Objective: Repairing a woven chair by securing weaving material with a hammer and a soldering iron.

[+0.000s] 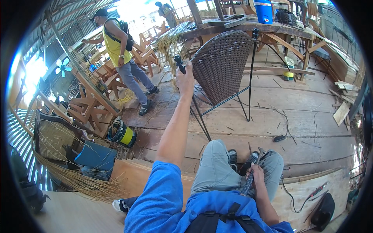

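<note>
In front of me stands a chair with a dark brown woven wicker seat (223,66) and a thin black metal frame (226,99). My left hand (185,79) is stretched forward and closed around the dark-wrapped end of the frame (180,63) on the chair's left side. A similar dark end (255,33) tops the upright on the right. Over my lap, my right hand (255,173) is wrapped round a hand tool (247,185) with a dark, textured handle. The tool's top is grey and forked; its exact kind is unclear.
A workbench (268,28) holds a blue cooler (264,12). A person in a yellow top (116,44) stands left, another person (167,14) farther back. Wooden chair frames, a bucket (125,134) and loose cane strands (81,178) lie left. A black cable (287,126) crosses the plank floor.
</note>
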